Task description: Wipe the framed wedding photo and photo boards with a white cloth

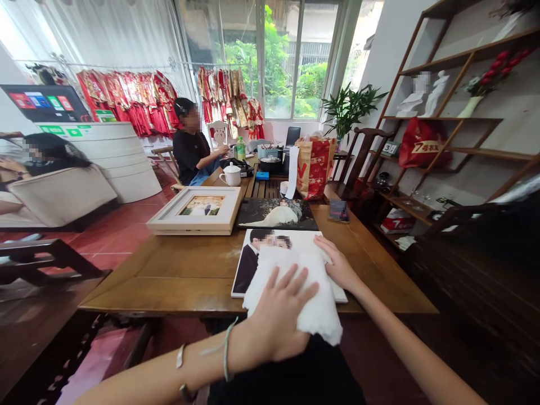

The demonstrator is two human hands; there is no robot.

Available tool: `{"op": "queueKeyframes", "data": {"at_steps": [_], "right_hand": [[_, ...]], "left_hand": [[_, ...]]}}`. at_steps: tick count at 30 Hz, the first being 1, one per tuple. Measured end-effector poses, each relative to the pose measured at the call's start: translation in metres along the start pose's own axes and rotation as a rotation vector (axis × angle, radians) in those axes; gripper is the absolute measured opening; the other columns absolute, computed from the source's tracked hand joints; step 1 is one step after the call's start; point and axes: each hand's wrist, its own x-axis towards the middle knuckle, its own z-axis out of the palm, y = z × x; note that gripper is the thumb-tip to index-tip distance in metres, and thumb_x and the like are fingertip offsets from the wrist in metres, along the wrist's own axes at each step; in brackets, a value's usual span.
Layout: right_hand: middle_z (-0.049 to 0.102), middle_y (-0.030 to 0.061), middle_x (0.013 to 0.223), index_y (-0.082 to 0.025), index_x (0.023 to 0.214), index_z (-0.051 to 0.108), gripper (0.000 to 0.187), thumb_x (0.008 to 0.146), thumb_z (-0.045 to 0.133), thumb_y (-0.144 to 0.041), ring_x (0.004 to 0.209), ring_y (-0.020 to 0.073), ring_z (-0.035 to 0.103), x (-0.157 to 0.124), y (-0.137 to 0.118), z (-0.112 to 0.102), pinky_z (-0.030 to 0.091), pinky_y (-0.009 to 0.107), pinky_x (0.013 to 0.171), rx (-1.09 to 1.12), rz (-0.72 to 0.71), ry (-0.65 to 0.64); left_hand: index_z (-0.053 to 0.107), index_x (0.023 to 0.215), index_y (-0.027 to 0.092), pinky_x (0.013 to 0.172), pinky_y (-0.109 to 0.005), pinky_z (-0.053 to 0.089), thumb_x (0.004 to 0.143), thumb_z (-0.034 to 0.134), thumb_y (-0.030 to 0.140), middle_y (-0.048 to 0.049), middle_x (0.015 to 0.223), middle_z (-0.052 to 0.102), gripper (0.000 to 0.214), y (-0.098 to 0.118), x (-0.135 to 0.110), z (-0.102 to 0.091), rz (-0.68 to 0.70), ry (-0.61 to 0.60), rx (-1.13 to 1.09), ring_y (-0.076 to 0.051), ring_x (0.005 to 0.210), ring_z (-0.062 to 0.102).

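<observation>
My left hand [280,315] lies flat with fingers spread on a white cloth or tissue [274,267], whose torn-looking edge hangs past the table's front. Under the cloth is a white-edged photo panel [244,270] showing a couple, partly covered. My right hand [337,264] rests at the panel's right side, fingers stretched over its edge; the thumb side touches the cloth. Just behind lies a dark photo panel [276,214] with a white gown on it. To its left is a stack of pale picture frames [196,208], the top one holding a small photo.
The wooden table [177,270] also bears a phone [338,211], a red-and-tan paper bag [314,169], a lidded white mug [231,174] and a green bottle [241,149]. Another person [192,140] sits at the far left side. Shelves [455,118] stand on the right.
</observation>
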Motion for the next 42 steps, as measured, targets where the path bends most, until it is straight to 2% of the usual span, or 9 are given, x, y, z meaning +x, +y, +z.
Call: {"op": "queueKeyframes", "data": {"at_steps": [5,8,12,16,21,25,29,33,42], "right_hand": [[0.051,0.0135,0.137,-0.020,0.121,0.060,0.045,0.082,0.056,-0.044,0.132,0.0287,0.040,-0.006,-0.008,-0.003,0.028,0.052,0.111,-0.046,0.046,-0.016],[0.051,0.0127,0.137,-0.022,0.121,0.060,0.047,0.082,0.056,-0.047,0.133,0.0286,0.040,-0.004,-0.007,-0.006,0.028,0.052,0.111,-0.046,0.059,-0.015],[0.050,0.0139,0.138,-0.020,0.121,0.060,0.049,0.082,0.056,-0.049,0.133,0.0291,0.040,-0.002,-0.004,-0.008,0.027,0.052,0.112,-0.050,0.077,-0.025],[0.048,0.0152,0.139,-0.018,0.123,0.059,0.051,0.082,0.056,-0.049,0.133,0.0293,0.039,-0.003,-0.003,-0.007,0.027,0.051,0.112,-0.054,0.082,-0.030],[0.051,0.0145,0.137,-0.019,0.122,0.060,0.049,0.083,0.055,-0.048,0.132,0.0290,0.041,-0.008,0.006,-0.007,0.028,0.052,0.112,-0.055,0.050,-0.007],[0.052,0.0124,0.137,-0.022,0.121,0.060,0.047,0.082,0.057,-0.048,0.131,0.0285,0.042,-0.005,0.015,-0.009,0.028,0.052,0.112,-0.041,0.035,0.009],[0.052,0.0125,0.136,-0.021,0.122,0.060,0.047,0.083,0.056,-0.048,0.132,0.0285,0.040,-0.001,0.016,-0.010,0.027,0.051,0.112,-0.043,0.034,0.001],[0.052,0.0112,0.137,-0.023,0.122,0.060,0.047,0.083,0.056,-0.048,0.132,0.0280,0.041,-0.007,0.010,-0.009,0.027,0.051,0.112,-0.033,0.032,0.005],[0.050,0.0128,0.138,-0.021,0.123,0.059,0.049,0.083,0.054,-0.050,0.132,0.0283,0.040,-0.002,-0.006,-0.005,0.028,0.051,0.112,-0.058,0.042,-0.016]], "left_hand": [[0.035,0.142,0.022,0.110,-0.057,0.014,0.082,0.049,0.034,-0.0089,0.151,0.026,0.063,-0.053,0.037,-0.012,-0.144,0.055,0.080,-0.030,0.140,0.019],[0.035,0.142,0.022,0.110,-0.054,0.016,0.088,0.041,0.034,-0.0080,0.151,0.027,0.055,-0.093,0.059,-0.020,-0.133,0.068,0.087,-0.027,0.139,0.022],[0.033,0.143,0.021,0.110,-0.052,0.016,0.090,0.037,0.030,-0.0077,0.150,0.028,0.053,-0.125,0.068,-0.022,-0.166,0.101,0.103,-0.026,0.139,0.022],[0.031,0.144,0.026,0.111,-0.053,0.012,0.085,0.044,0.028,-0.0052,0.153,0.022,0.060,-0.120,0.054,-0.012,-0.166,0.126,0.125,-0.027,0.140,0.017],[0.030,0.144,0.029,0.112,-0.053,0.008,0.074,0.051,0.023,-0.0020,0.154,0.018,0.074,-0.079,0.018,0.004,-0.133,0.099,0.092,-0.027,0.142,0.011],[0.026,0.145,0.032,0.112,-0.054,0.004,0.069,0.053,0.025,0.0006,0.155,0.012,0.081,-0.045,-0.009,0.007,-0.106,0.033,0.043,-0.028,0.142,0.006],[0.022,0.146,0.031,0.112,-0.054,0.002,0.067,0.054,0.023,0.0000,0.155,0.010,0.086,-0.032,-0.019,0.004,-0.114,-0.021,0.027,-0.028,0.142,0.004],[0.026,0.145,0.032,0.112,-0.054,0.008,0.073,0.053,0.025,-0.0012,0.154,0.017,0.077,-0.047,-0.004,0.003,-0.082,0.048,0.046,-0.028,0.141,0.010],[0.035,0.142,0.028,0.110,-0.053,0.015,0.086,0.047,0.034,-0.0068,0.151,0.027,0.057,-0.125,0.063,-0.018,-0.094,0.110,0.116,-0.026,0.139,0.021]]}}
